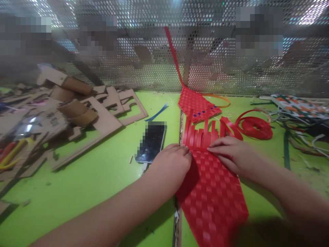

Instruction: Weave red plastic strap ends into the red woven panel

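Note:
A red woven strap mat (213,192) lies on the green table, its loose strap ends (197,135) standing up along the far edge. Across the base of these ends runs a red crosswise strap (198,149). My left hand (173,161) presses on the mat's far left corner, fingers curled down at the strap's left end. My right hand (231,152) pinches the same strap farther right, thumb and fingers close together. Just beyond the loose ends lies a smaller red woven piece (196,103) with a blue row and a long upright strap.
A phone (152,142) with a cable lies left of my left hand. Cardboard scraps (102,116) cover the left side. At right are a red strap coil (254,127) and a checkered woven piece (303,106). A perforated metal panel (144,61) borders the back.

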{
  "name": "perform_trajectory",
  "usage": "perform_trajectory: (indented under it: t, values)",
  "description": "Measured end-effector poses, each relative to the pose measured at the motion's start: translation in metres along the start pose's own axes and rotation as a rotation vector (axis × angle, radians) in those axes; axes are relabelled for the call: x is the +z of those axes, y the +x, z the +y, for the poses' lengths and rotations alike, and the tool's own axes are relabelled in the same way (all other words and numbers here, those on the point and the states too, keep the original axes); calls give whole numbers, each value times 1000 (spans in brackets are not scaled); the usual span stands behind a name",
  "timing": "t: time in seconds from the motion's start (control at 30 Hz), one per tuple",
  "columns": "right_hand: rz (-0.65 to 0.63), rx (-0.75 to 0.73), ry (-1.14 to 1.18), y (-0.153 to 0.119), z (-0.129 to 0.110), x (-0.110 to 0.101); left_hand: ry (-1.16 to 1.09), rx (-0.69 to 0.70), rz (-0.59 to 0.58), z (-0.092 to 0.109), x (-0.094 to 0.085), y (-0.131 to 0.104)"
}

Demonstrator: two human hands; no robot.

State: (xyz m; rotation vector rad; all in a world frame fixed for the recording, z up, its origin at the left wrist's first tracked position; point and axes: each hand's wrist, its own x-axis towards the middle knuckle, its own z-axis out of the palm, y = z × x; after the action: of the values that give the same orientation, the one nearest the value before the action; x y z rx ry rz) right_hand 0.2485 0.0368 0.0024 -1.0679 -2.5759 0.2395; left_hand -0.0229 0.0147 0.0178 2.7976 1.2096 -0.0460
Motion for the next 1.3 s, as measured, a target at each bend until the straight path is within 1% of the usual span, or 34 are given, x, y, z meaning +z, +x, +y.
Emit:
perform_trajectory:
  t: [0.07,0.2,0.33,0.5,0.57,0.67,0.77,0.97,1.13,1.23,1.3]
  values:
    - [-8,3,6,-1,2,1,-5,2,8,0,-1,0]
    - [16,-19,-28,-2,0,4,-16,-14,-2,0,-2,0]
    - [-5,-26,-41,-1,-4,5,-69,-31,-3,-4,-2,0]
    - [-13,31,-23,-1,-6,5,-132,-87,92,-15,-8,-3]
    - [-16,35,-17,-1,-6,5,-111,-129,128,-20,-13,-4]
    - [-25,47,-8,-1,-5,6,-61,-182,145,-24,-18,-6]
    - [-19,56,22,-1,-4,5,-51,-170,122,-25,-18,-7]
    - [-33,50,25,0,-6,3,-59,-138,53,-23,-10,-2]
    - [-8,35,10,0,-6,5,-37,-104,6,-22,-14,1]
    - [-12,33,19,0,-5,4,-24,-93,2,-20,-13,1]
    - [-21,31,26,0,-5,3,15,-85,26,-18,-11,0]
